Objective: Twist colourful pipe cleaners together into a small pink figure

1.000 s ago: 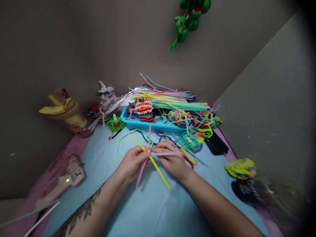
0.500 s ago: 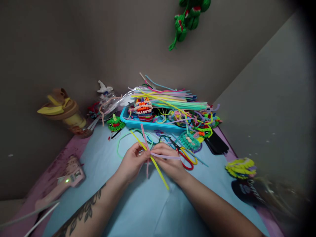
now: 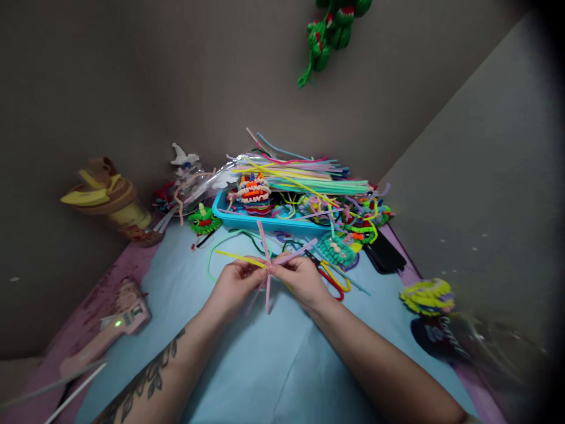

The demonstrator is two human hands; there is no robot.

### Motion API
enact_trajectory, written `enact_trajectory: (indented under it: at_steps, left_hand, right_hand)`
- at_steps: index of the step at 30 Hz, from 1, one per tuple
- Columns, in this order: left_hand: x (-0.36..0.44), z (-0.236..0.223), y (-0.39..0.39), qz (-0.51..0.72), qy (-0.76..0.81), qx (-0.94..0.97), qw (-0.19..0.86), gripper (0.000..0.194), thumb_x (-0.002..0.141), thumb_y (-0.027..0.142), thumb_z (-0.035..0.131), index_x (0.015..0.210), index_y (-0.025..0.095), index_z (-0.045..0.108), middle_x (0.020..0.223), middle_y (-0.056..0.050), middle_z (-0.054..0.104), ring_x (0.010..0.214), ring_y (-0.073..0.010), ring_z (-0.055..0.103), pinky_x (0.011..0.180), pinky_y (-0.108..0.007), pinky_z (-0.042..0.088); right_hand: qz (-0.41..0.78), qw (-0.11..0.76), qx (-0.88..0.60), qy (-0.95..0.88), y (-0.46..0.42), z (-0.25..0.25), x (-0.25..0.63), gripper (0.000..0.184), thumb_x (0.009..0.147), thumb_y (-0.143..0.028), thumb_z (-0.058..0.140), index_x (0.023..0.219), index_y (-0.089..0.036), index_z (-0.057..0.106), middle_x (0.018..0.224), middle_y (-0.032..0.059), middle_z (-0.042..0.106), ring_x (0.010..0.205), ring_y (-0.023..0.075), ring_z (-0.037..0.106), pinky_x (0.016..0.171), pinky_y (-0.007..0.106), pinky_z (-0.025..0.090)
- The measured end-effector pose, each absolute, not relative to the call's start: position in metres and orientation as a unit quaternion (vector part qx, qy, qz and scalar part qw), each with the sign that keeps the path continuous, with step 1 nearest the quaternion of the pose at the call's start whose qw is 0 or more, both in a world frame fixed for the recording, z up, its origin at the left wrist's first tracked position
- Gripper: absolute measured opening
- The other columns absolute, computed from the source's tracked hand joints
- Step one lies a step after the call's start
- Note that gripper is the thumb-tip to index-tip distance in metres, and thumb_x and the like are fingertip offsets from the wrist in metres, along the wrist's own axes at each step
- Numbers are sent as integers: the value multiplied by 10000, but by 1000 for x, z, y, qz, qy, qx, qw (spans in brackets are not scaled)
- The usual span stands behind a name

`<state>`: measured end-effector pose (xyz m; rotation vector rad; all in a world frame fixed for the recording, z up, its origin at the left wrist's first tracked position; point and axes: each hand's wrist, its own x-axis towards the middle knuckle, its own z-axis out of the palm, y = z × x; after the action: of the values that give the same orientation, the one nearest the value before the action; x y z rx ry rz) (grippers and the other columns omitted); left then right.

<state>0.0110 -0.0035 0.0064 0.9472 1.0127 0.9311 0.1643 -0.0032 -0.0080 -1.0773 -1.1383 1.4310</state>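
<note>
Pink, yellow and lilac fuzzy stems point(image 3: 263, 241) cross at the grip, where the left hand point(image 3: 241, 282) and the right hand point(image 3: 302, 280) meet, raised over the blue cloth point(image 3: 247, 368). Each hand is closed in a pinch, thumb against fingers, with hardly any gap, and the crossing sits between the two sets of fingertips. Pink points away from the grip and back toward the body, yellow sticks out to its left, lilac to its far right; a paler end below is too blurred to tell.

The stems look very light, soft outside and probably wire-cored, so they should bend readily and keep a bend; the fuzz likely gives decent hold. The crossing seems the best place to pinch, as loose ends would swing or splay.

Just right of the grip lie scissors point(image 3: 323, 268), with a teal piece point(image 3: 338, 252) beyond. Straight ahead is the blue tray point(image 3: 282, 224), a bundle point(image 3: 309, 171) of more stems behind it. Farther right is a black phone-like slab point(image 3: 386, 254); well left, a pink device point(image 3: 126, 323).
</note>
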Motion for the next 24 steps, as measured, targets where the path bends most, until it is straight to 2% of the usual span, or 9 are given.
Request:
enact_trajectory:
  at_steps: [4,9,14,18,24]
  left_hand:
    - [10,6,-3,381,462,464,653,301,635,365,790,800,119,735,736,-73,709,658,-169,608,635,-267,466]
    - [14,9,-6,392,460,459,651,324,556,282,836,806,128,699,738,-57,694,677,-167,626,651,-273,491]
    - [15,11,-7,380,473,463,646,283,619,332,796,782,127,689,658,-27,660,592,-131,577,581,-243,456]
    - [14,10,-6,388,463,453,656,279,659,388,760,735,126,699,636,-23,648,559,-116,544,558,-229,437]
    - [13,7,-2,423,462,455,632,218,644,320,772,740,136,706,650,-27,646,580,-119,546,549,-211,432]
  right_hand:
    - [567,486,-482,-459,-3,-4,165,188,681,-352,738,713,-171,701,687,9,648,669,147,566,624,261,443]
    - [544,480,-497,-475,-1,-4,165,175,715,-343,675,680,-173,660,654,0,627,639,138,545,600,252,434]
    - [538,469,-507,-483,-2,-5,165,184,740,-345,631,697,-167,635,628,-21,585,608,121,513,572,235,414]
    - [562,477,-482,-474,-2,-7,166,193,732,-363,662,724,-171,660,674,-8,625,645,133,546,615,249,442]
    - [600,499,-448,-437,-4,-6,165,218,671,-382,737,704,-173,688,681,7,647,649,142,562,638,265,446]
